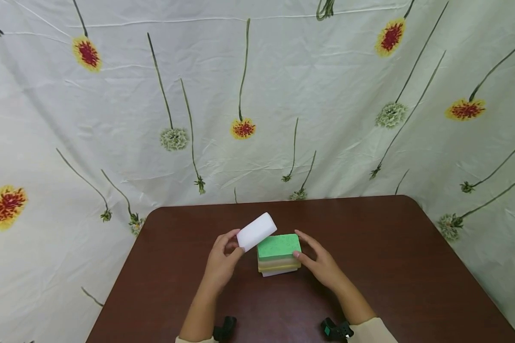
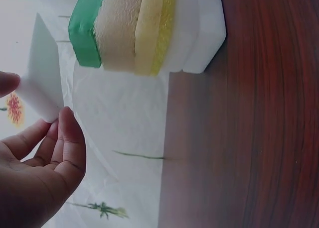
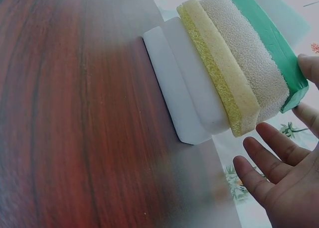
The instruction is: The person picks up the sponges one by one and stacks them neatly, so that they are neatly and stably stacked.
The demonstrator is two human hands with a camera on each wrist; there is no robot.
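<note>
My left hand holds a white rectangular sponge block between thumb and fingertips, tilted in the air just left of and above a stack. In the left wrist view, the same white block stands apart from the stack. Topping the stack is a green sponge. Beneath it come a beige porous sponge, a yellow sponge with a glittery face, and two white blocks at the bottom. At the stack's right side is my right hand, thumb and index finger at the green sponge's edge, other fingers loosely extended.
The stack stands on a dark reddish-brown wooden table. A white cloth printed with flowers hangs behind it. Black straps with small devices sit at both wrists.
</note>
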